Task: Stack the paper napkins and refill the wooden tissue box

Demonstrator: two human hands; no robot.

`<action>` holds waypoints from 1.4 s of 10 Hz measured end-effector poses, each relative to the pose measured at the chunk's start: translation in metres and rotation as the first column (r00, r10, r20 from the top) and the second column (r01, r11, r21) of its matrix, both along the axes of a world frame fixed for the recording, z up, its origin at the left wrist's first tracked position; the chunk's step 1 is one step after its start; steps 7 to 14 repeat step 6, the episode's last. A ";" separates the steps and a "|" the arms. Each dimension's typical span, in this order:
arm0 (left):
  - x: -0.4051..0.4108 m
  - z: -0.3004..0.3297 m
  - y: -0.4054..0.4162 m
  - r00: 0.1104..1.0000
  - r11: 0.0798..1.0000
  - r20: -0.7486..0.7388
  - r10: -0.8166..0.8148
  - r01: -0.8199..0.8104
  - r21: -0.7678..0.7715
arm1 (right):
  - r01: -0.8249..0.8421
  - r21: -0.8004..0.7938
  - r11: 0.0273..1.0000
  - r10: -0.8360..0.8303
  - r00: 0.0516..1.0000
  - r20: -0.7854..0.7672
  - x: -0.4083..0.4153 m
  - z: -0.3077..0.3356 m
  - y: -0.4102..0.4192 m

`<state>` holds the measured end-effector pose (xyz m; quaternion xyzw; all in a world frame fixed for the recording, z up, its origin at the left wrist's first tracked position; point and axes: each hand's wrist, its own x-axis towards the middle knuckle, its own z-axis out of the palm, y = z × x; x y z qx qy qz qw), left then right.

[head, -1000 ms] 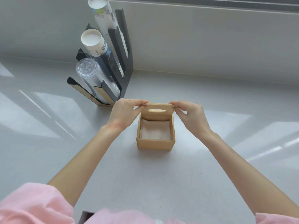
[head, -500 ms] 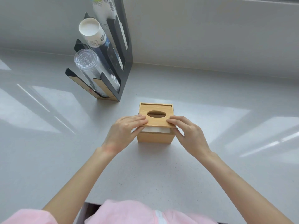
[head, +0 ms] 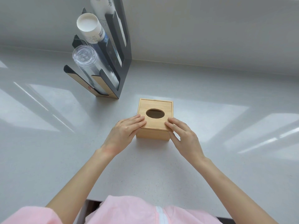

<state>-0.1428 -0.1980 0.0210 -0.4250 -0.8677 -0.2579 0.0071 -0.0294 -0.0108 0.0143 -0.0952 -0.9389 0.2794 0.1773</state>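
Note:
The wooden tissue box (head: 152, 135) stands on the grey counter in front of me. Its sliding lid (head: 155, 104), with an oval hole, covers almost the whole top and juts slightly past the near edge. My left hand (head: 124, 131) pinches the lid's near left corner, fingers flat on top. My right hand (head: 184, 138) grips the near right corner, thumb against the box front. Only a dark inside shows through the hole; no napkins can be seen.
A black cup holder (head: 127, 62) stands at the back left against the wall, holding a stack of white paper cups (head: 88, 24) and a stack of clear plastic cups (head: 84, 56). The counter's near edge (head: 129, 198) lies just before my body.
The lid went from tilted up at the box's far edge to lying flat and sliding over the opening. The napkins seen inside are now covered. Both hands moved to the near corners.

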 end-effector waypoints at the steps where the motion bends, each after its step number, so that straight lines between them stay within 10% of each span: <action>1: 0.000 -0.003 0.000 1.000 1.000 -0.002 -0.005 0.005 0.014 | 0.000 -0.002 1.000 -0.001 1.000 -0.008 0.000 -0.001 0.001; 14: -0.005 0.005 0.004 1.000 0.999 -0.028 0.005 -0.004 0.040 | 0.053 0.003 0.999 -0.053 0.998 0.024 -0.002 0.004 -0.003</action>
